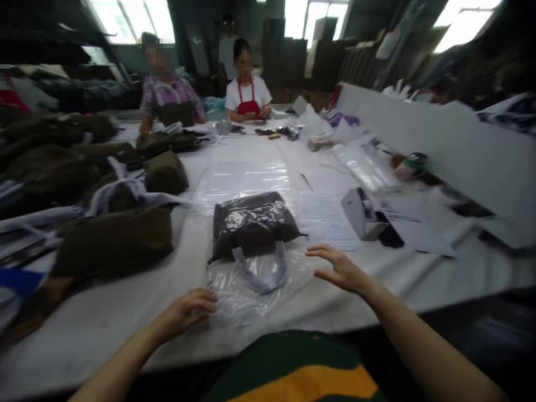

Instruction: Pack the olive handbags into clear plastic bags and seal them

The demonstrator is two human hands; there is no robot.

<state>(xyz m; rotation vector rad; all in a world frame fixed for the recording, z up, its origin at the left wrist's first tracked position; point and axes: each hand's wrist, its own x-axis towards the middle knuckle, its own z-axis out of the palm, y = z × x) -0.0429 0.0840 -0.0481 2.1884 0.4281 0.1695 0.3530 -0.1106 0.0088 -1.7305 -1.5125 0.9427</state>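
Note:
A dark brown handbag lies inside a clear plastic bag on the white-covered table in front of me. Its wrapped, pale handle loops toward me under the plastic. At the near left edge of the plastic is my left hand, fingers loosely bent and the thumb a little apart; whether they touch the film is hard to see. Off to the right of the handbag hovers my right hand, its fingers spread and nothing in it.
Dark brown bags with white-wrapped handles are piled on the left. Flat plastic sleeves lie beyond the handbag. Printed sheets, a white dispenser and a phone-like dark object lie right. Co-workers are across the table.

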